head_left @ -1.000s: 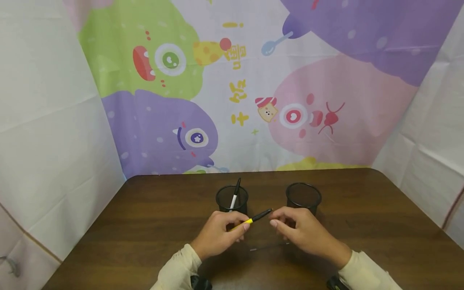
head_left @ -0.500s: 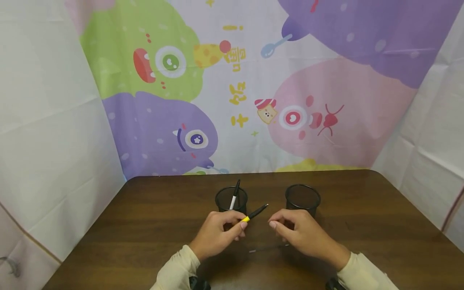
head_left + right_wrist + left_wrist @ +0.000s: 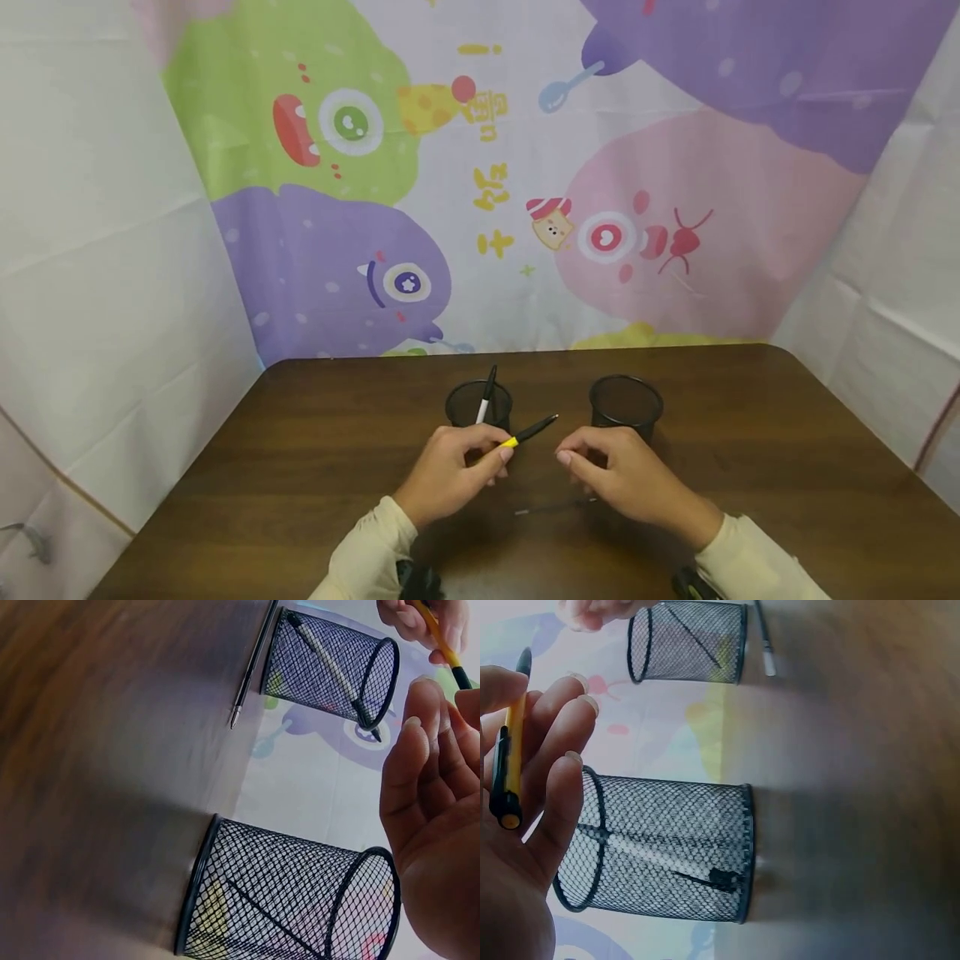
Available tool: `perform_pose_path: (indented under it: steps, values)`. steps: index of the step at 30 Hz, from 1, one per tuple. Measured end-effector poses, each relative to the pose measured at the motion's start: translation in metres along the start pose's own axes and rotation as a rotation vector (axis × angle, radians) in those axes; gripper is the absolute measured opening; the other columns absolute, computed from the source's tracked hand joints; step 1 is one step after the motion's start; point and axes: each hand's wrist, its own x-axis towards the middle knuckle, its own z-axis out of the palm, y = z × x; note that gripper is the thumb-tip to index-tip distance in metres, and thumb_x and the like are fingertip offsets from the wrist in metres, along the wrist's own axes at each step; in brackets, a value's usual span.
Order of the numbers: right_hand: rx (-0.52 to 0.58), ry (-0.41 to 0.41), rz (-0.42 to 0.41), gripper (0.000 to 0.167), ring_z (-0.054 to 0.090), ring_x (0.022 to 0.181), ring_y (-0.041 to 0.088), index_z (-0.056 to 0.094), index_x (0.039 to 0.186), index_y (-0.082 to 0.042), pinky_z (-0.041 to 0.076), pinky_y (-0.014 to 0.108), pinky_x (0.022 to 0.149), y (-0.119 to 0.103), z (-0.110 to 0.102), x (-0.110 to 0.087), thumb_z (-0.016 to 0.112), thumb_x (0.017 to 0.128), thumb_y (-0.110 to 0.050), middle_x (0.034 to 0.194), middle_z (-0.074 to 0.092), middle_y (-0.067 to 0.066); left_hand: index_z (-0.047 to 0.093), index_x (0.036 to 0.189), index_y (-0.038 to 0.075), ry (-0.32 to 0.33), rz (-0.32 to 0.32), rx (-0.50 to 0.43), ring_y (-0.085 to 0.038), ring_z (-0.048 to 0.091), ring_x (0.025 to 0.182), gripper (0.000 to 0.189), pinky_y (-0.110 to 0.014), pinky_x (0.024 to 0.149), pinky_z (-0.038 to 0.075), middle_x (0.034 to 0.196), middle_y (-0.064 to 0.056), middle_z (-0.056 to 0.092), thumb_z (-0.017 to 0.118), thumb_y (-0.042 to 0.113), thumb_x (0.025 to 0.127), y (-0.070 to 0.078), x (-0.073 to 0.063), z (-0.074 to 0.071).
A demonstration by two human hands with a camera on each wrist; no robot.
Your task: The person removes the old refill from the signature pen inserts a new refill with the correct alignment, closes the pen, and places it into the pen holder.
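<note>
My left hand (image 3: 457,471) pinches a yellow-and-black ballpoint pen (image 3: 534,429) between thumb and index finger, its black tip end pointing up and right. In the left wrist view the pen (image 3: 511,757) shows a yellow barrel and black clip. Just right of that tip, my right hand (image 3: 633,479) is held above the table with fingers loosely bent and thumb close to the index finger; nothing shows in it. Seen in the right wrist view, its fingers (image 3: 412,761) are relaxed. A thin pen refill (image 3: 551,507) with a metal tip lies on the table below the hands.
Behind the left hand stands a black mesh pen cup (image 3: 459,404) holding a white-and-black pen (image 3: 486,398). A second mesh cup (image 3: 626,408) stands behind the right hand; a thin dark line shows through its mesh. A printed cloth (image 3: 517,317) hangs at the brown table's (image 3: 337,417) far edge.
The pen's tip end has tilted up, away from the right fingertips that were right beside it. The left hand keeps its pinch; the right hand has barely moved.
</note>
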Motion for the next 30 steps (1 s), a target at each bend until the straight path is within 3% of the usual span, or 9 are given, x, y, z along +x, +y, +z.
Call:
perform_pose_path:
  steps: [8,14,23,26,30]
  values:
    - [0.013,-0.014,-0.008,0.007,0.061,0.058,0.008,0.069,0.105,-0.017,0.053,0.029,0.053,0.000,0.000,0.001,0.062,0.101,-0.019,0.073,0.064,-0.002,0.073,0.096,0.019,0.018,0.024,0.061,-0.002,0.062,0.060,0.005,-0.025,0.052,0.051,0.071,0.012,0.065,0.068,0.020,0.098,0.003,0.008,-0.006]
    - [0.015,-0.012,-0.017,0.007,0.061,0.058,0.009,0.069,0.103,-0.017,0.053,0.029,0.053,0.001,-0.001,0.000,0.062,0.101,-0.018,0.072,0.063,-0.003,0.073,0.097,0.015,0.033,0.047,0.021,-0.004,0.062,0.058,0.005,-0.023,0.052,0.052,0.071,0.007,0.066,0.068,0.016,0.098,0.003,0.014,-0.008]
    - [0.019,-0.043,-0.004,0.010,0.062,0.059,0.012,0.070,0.104,-0.015,0.053,0.028,0.053,-0.001,0.003,0.001,0.061,0.102,-0.020,0.072,0.062,-0.005,0.073,0.099,0.012,0.064,-0.013,0.011,-0.011,0.063,0.057,0.005,-0.028,0.053,0.054,0.071,0.003,0.068,0.069,0.010,0.096,0.007,0.019,-0.014]
    - [0.020,-0.038,-0.001,0.008,0.062,0.058,0.013,0.070,0.102,-0.016,0.053,0.028,0.052,-0.001,0.003,0.000,0.062,0.101,-0.019,0.072,0.062,-0.004,0.073,0.099,0.007,0.084,-0.019,0.017,-0.014,0.063,0.057,0.007,-0.030,0.054,0.054,0.070,-0.001,0.068,0.069,0.003,0.094,0.012,0.022,-0.015]
    - [0.030,-0.024,0.019,0.007,0.063,0.057,0.015,0.070,0.101,-0.018,0.053,0.030,0.052,-0.001,0.002,0.000,0.063,0.101,-0.020,0.072,0.065,0.000,0.071,0.098,0.000,0.101,-0.013,0.011,-0.020,0.063,0.056,0.007,-0.030,0.055,0.054,0.070,-0.007,0.067,0.068,-0.003,0.092,0.029,0.028,-0.018]
